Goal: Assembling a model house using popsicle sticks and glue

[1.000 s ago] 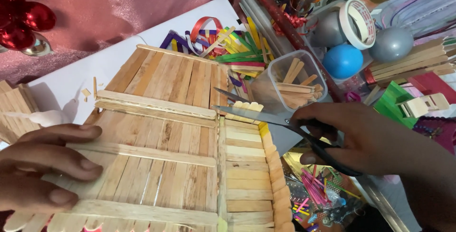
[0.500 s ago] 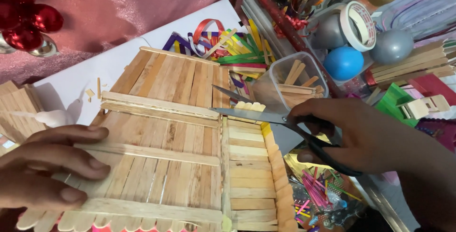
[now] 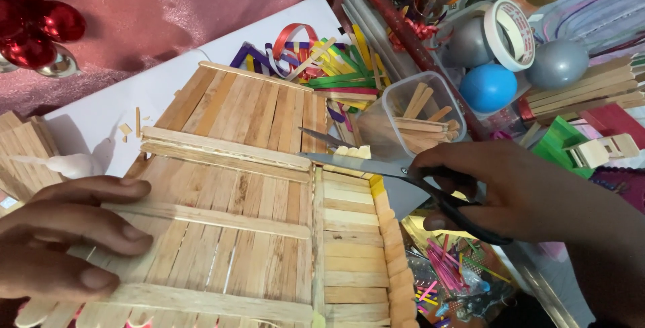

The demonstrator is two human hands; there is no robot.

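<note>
The work in hand is a structure of flat wooden craft sticks (image 3: pixel 235 187), and much of it looks built already. A wide panel of sticks laid side by side fills the middle of the view, crossed by several horizontal sticks that bind it. Along its right side runs a second, narrower section of short sticks stacked crosswise (image 3: pixel 353 247), edged by a rounded border of stick ends.

The left hand (image 3: pixel 64 237) lies flat on the lower left of the panel, fingers (image 3: pixel 114 230) spread and pressing down on it, gripping nothing. The right hand (image 3: pixel 517 197) has its fingers through the black handles of a pair of scissors (image 3: pixel 376 165). The blades are parted and point left, with their tips at the seam where the wide panel meets the narrow section, just beside a short pale stick end (image 3: pixel 354 152).

By the look of it, the joining is mostly done and trimming is under way; whether any stick sits between the blades cannot be told. A few small wood chips (image 3: pixel 127 128) lie on the white sheet (image 3: pixel 161 79) covering the desk, above the panel's left corner.

Supplies sit near: a clear tub of plain sticks (image 3: pixel 420 116), a heap of coloured sticks (image 3: pixel 329 66), a roll of tape (image 3: pixel 510 32), and a blue ball (image 3: pixel 488 88), so more building seems possible
</note>
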